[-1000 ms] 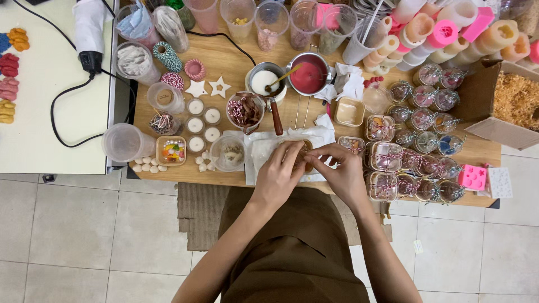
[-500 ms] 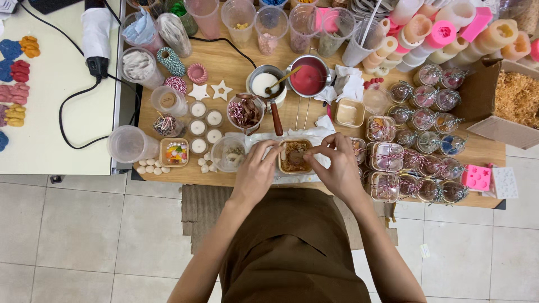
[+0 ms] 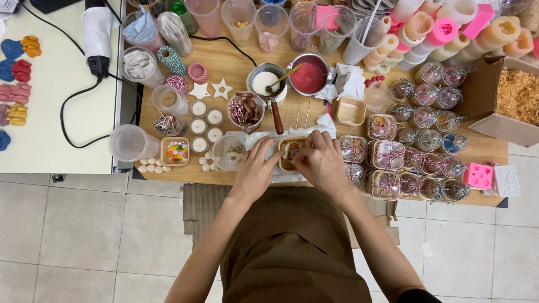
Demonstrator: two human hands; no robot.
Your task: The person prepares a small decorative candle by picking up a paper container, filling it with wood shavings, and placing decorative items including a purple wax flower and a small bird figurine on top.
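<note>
Since the earlier frames both hands have drawn closer over the small rectangular tan tray (image 3: pixel 287 150), the left hand (image 3: pixel 255 171) now pressed to its left edge where before it lay slightly back. The left hand's fingers are curled and lie against the tray's rim; whether they grip it cannot be told. The right hand (image 3: pixel 321 160) arches over the tray's right half, fingers bent and pinched together at the contents; what they pinch, if anything, is hidden. The tray sits on a sheet of white paper (image 3: pixel 252 136) at the near edge of a light wooden table (image 3: pixel 236 59).

Just left of the tray stands a clear plastic cup (image 3: pixel 228 151); beyond it are white round tealights (image 3: pixel 198 125) and two white star shapes (image 3: pixel 212 90). Behind the tray stand a steel pot of white wax (image 3: pixel 265 82) and a steel pot of red wax (image 3: pixel 309 75). To the right lie rows of clear lidded boxes tied with striped twine (image 3: pixel 387 154) and a pink silicone mould (image 3: pixel 478 175). A cardboard box of wood shavings (image 3: pixel 519 98) occupies the far right. A white side table (image 3: pixel 48 120) with a black cable (image 3: pixel 67 112) adjoins on the left. The floor is pale square tile (image 3: pixel 84 235), with flattened cardboard (image 3: pixel 199 210) under the person's feet.
</note>
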